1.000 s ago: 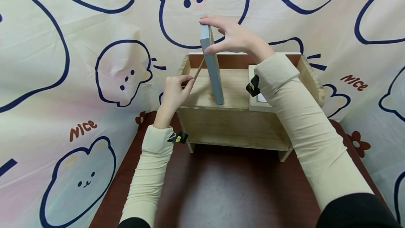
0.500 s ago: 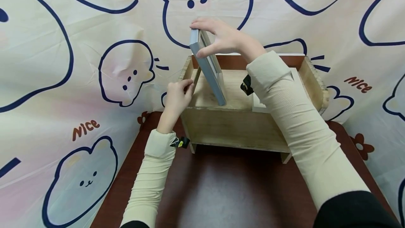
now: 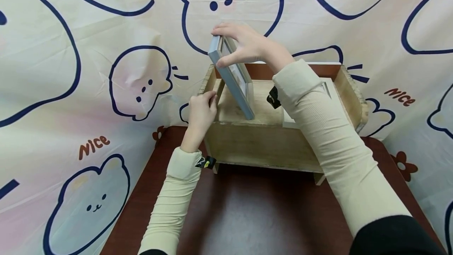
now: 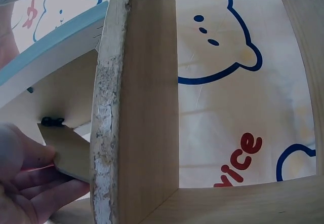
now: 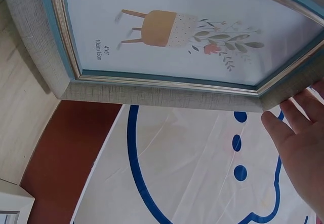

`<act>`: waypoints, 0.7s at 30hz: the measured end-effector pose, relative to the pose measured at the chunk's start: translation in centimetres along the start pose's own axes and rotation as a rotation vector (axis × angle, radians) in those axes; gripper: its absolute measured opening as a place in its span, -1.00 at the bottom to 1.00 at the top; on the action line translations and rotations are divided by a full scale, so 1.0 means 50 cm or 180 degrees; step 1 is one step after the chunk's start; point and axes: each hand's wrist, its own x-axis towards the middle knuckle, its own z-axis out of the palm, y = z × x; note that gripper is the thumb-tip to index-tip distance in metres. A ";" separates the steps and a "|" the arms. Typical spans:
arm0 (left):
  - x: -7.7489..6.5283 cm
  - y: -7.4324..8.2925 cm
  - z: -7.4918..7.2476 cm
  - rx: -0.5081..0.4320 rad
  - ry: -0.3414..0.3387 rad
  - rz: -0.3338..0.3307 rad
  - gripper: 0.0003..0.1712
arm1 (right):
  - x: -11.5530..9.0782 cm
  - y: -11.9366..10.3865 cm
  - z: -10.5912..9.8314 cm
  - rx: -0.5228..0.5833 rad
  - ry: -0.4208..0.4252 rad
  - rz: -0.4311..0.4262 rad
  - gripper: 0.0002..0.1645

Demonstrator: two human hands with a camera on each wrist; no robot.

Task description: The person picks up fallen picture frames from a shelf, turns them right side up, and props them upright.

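Observation:
A grey-blue picture frame (image 3: 231, 80) leans to the left on the upper board of a wooden shelf (image 3: 265, 145), its lower edge on the board. My right hand (image 3: 245, 44) holds it by the upper end, thumb on the near edge and fingers over the top. In the right wrist view, the frame's front (image 5: 162, 95) shows a print of a potted plant. Behind the frame my left hand (image 3: 201, 113) pinches its fold-out stand (image 4: 73, 153) between thumb and fingers. In the left wrist view, a black hinge (image 4: 52, 121) joins that stand to the back panel.
A white picture frame (image 3: 329, 87) lies on the shelf's right part, partly hidden by my right forearm. Raised side boards (image 3: 350, 93) bound the shelf. It stands on a dark red-brown table (image 3: 262, 215) before a curtain printed with bears.
The grey-blue frame's top has tipped to the left and down with my right hand, so more of its front shows. My left hand still pinches the stand, slightly lower.

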 end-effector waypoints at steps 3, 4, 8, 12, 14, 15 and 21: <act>0.002 0.004 0.005 0.0027 -0.0022 -0.0058 -0.84 | -0.003 0.001 0.000 -0.0026 0.0031 0.0044 -0.05; 0.003 0.006 0.006 0.0037 -0.0027 -0.0077 -0.84 | -0.003 0.001 0.000 -0.0030 0.0046 0.0055 -0.05; 0.006 0.012 0.012 0.0148 -0.0038 -0.0131 -0.84 | -0.004 0.004 0.002 -0.0052 0.0111 0.0056 -0.05; 0.008 0.016 0.016 0.0265 -0.0056 -0.0180 -0.83 | -0.003 0.006 0.004 -0.0064 0.0184 0.0027 -0.05; 0.010 0.018 0.018 0.0297 -0.0057 -0.0196 -0.83 | -0.003 0.006 0.005 -0.0068 0.0216 0.0028 -0.06; 0.011 0.017 0.019 0.0311 -0.0062 -0.0206 -0.82 | -0.002 0.006 0.006 -0.0065 0.0236 0.0028 -0.06; 0.017 0.013 0.022 0.0359 -0.0064 -0.0226 -0.82 | -0.001 0.005 0.012 -0.0116 0.0316 0.0085 -0.07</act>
